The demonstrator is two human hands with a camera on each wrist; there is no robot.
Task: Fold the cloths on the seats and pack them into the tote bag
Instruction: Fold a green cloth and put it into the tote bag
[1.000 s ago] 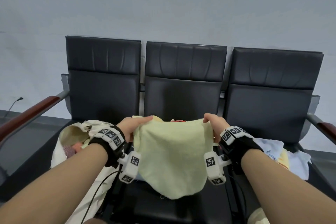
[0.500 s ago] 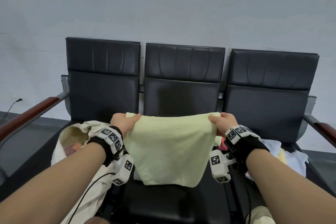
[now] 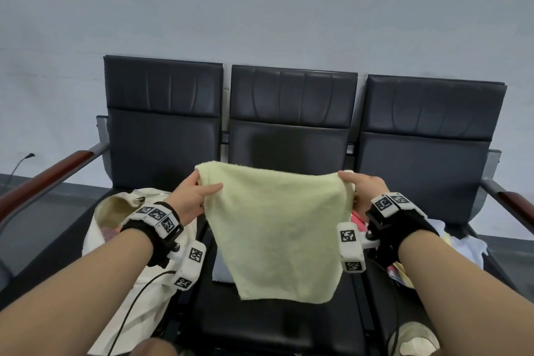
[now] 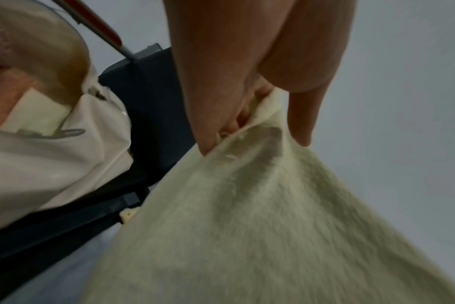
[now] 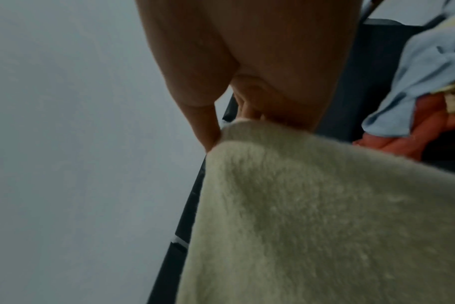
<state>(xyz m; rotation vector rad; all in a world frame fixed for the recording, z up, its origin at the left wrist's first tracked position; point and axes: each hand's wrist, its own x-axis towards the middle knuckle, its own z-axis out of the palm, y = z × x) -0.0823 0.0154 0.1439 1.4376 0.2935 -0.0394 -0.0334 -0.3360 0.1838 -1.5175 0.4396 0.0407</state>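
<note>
- Head view: the person holds a pale yellow cloth [image 3: 277,228] up in the air above the middle seat [image 3: 277,324] of a row of three black seats.
- The left hand [image 3: 190,199] pinches the cloth's upper left corner, thumb on the near face and fingers behind it.
- The right hand [image 3: 361,188] grips the upper right corner in the same way, so the top edge runs between the two hands and sags a little in the middle.
- The rest of the cloth hangs down freely; its lower edge is clear of the seat cushion.
- A cream tote bag [image 3: 135,277] sits on the left seat, its mouth open, with something pinkish visible inside.
- On the right seat lies a heap of other cloths [image 3: 462,243], light blue, yellow and pink-red among them.
- Both wrists carry black bands with white marker blocks.
- Left wrist view: the left hand [image 4: 247,86] has thumb and fingers closed on a bunched corner of the yellow cloth [image 4: 273,226], which spreads downward from the pinch.
- The tote bag [image 4: 52,164] shows at the left, open, beside the dark seat.
- Right wrist view: the right hand [image 5: 247,72] clamps the cloth's [image 5: 312,216] edge between thumb and fingers.
- The light blue and orange-red cloths [image 5: 416,92] lie on the seat at the right.
</note>
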